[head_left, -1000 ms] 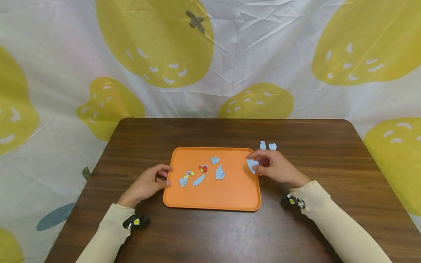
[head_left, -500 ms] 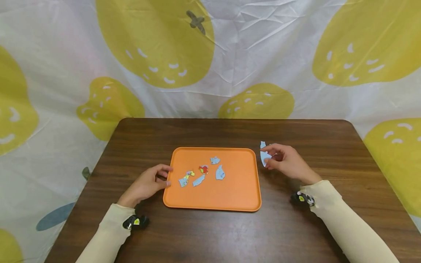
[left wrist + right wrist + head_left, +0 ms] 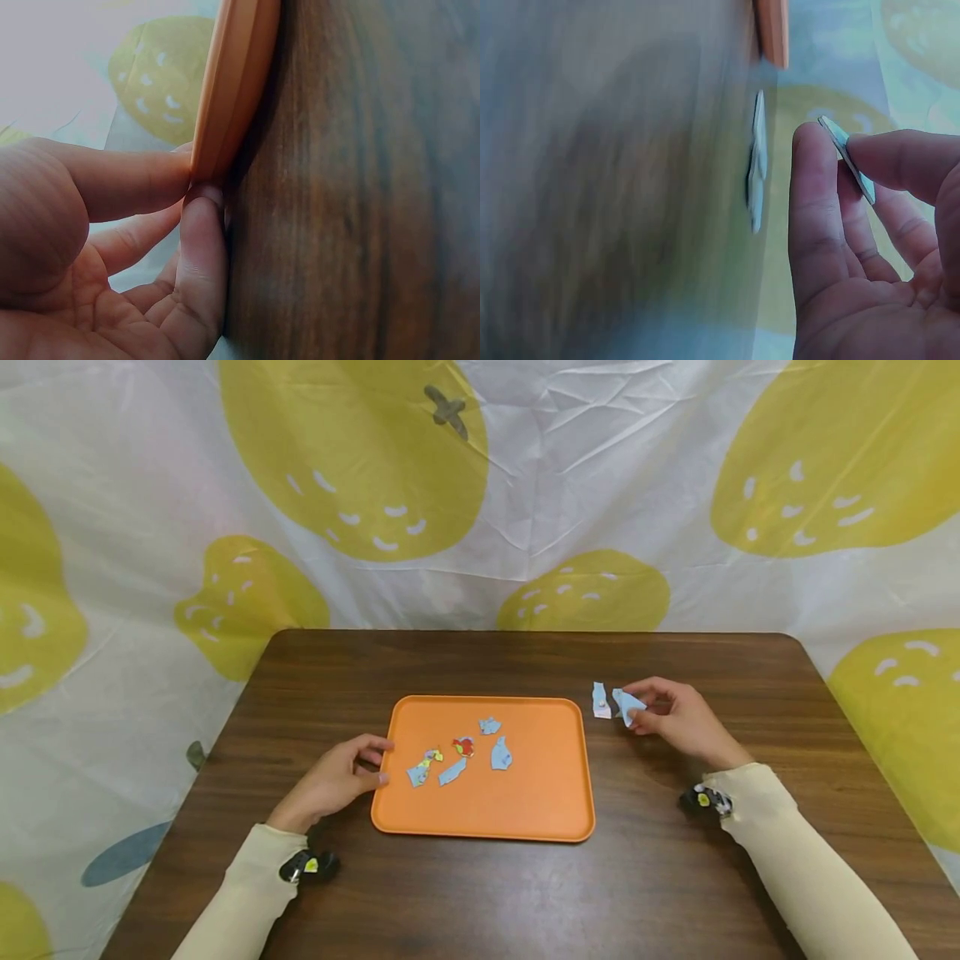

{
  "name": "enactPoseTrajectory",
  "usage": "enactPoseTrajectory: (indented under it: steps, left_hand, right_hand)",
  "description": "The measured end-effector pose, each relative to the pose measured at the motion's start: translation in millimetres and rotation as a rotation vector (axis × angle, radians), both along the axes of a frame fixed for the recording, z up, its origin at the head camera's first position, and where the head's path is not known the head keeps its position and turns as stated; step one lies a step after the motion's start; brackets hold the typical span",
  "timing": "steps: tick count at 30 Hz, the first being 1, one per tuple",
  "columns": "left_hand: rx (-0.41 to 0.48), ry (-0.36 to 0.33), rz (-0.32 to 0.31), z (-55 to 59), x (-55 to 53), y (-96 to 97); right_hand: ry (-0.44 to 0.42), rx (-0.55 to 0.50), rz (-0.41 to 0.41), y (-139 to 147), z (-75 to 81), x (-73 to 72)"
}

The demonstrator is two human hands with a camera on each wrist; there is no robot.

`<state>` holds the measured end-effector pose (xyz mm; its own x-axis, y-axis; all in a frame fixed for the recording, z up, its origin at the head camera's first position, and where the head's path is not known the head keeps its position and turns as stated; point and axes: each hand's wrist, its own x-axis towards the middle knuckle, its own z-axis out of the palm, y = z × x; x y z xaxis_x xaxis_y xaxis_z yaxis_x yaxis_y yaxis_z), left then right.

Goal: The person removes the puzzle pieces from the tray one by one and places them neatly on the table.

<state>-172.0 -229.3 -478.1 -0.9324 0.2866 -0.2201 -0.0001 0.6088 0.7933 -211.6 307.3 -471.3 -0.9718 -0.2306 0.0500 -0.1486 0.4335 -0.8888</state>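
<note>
My right hand [image 3: 678, 718] pinches a pointed, flat light blue puzzle piece [image 3: 633, 708] between thumb and fingers, to the right of the tray. In the right wrist view the held piece is tilted, its thin edge showing. Another light blue piece [image 3: 617, 697] lies behind it, partly hidden, and a narrow piece [image 3: 601, 702] lies just left. At the tray's left side my left hand [image 3: 330, 781] grips the orange tray [image 3: 517, 814]; in the left wrist view, thumb and fingers [image 3: 202, 232] meet at the rim.
On the tray lie several irregular pieces: a red one [image 3: 464, 746], a blue-and-yellow one [image 3: 420, 772] and light blue ones [image 3: 501, 753]. All stands on a dark wooden table [image 3: 487, 902]. A white curtain [image 3: 517, 502] with yellow fruit prints hangs behind.
My right hand has moved rightward with the light blue piece, from over the tray's right edge to beside the pieces on the table. The left hand and tray have stayed put.
</note>
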Motion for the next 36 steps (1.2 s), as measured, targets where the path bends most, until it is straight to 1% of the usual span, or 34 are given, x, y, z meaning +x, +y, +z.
enactPoseTrajectory:
  steps: [8, 17, 20, 27, 36]
  left_hand:
    - [0.002, 0.000, -0.002, 0.0, -0.4, -0.1]
    - [-0.001, 0.006, -0.003, -0.4, -0.5, 0.7]
    - [-0.005, 0.004, 0.002, -0.7, -0.4, 0.8]
    - [-0.004, -0.004, 0.010, 0.8, 0.3, 2.1]
    - [0.000, -0.010, 0.013, 0.2, 0.5, 0.7]
  right_hand:
    - [-0.073, -0.006, -0.064, 19, -1.1, -7.4]
    - [-0.160, -0.017, -0.078, 29, -0.9, -11.0]
    - [-0.172, -0.007, -0.078, 29, -0.8, -12.1]
    - [-0.191, 0.072, -0.102, 29, -0.8, -13.4]
    - [-0.181, 0.133, -0.181, 31, -1.2, -14.7]
